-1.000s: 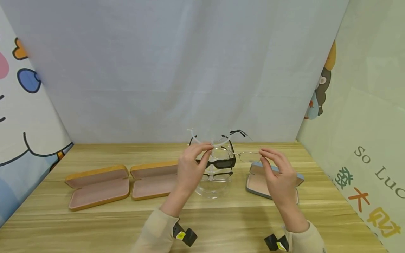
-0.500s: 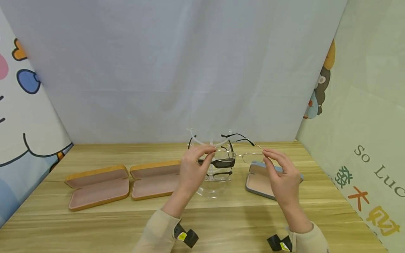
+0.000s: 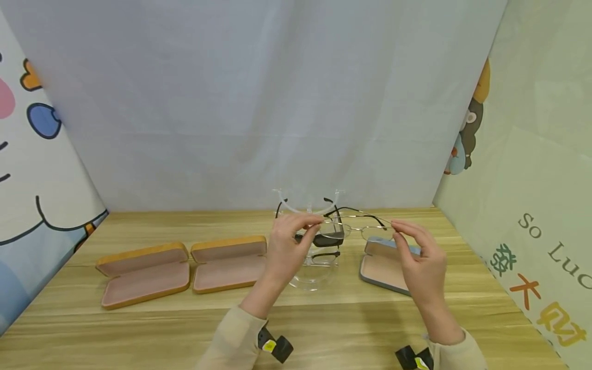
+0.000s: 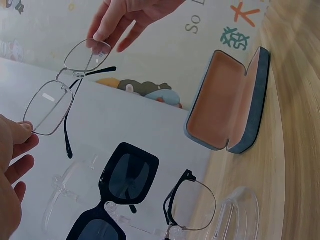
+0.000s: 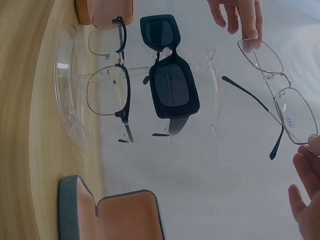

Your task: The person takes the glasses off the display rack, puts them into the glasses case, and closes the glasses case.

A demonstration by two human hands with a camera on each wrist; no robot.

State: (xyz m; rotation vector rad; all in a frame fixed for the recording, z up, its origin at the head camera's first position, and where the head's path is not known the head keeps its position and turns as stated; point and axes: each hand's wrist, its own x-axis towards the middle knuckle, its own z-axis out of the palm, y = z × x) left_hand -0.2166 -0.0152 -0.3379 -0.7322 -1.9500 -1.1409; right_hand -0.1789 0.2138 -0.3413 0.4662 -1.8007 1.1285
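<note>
Your left hand [image 3: 291, 246] pinches one outer end of the thin-rimmed glasses [image 4: 78, 75] between thumb and forefinger. Your right hand [image 3: 423, 262] pinches the opposite outer end in the same manner. Both grips are closed down to the thickness of the rim. The glasses are suspended above the table [image 3: 333, 329], lenses toward you; their dark-tipped temples cross behind the rims on the far side.

In the head view, the glasses overlap the right part of the clear display stand [image 5: 65, 85] and the lid of the blue-grey case [image 3: 381, 270]. The stand carries the black sunglasses [image 5: 172, 87] and, below these, the dark-browed glasses [image 5: 125, 82]. The blue-grey case stands open to the right of the stand. To the left, two further cases stand open side by side: the inner yellow case [image 3: 228, 273] and the outer yellow case [image 3: 147, 282].
</note>
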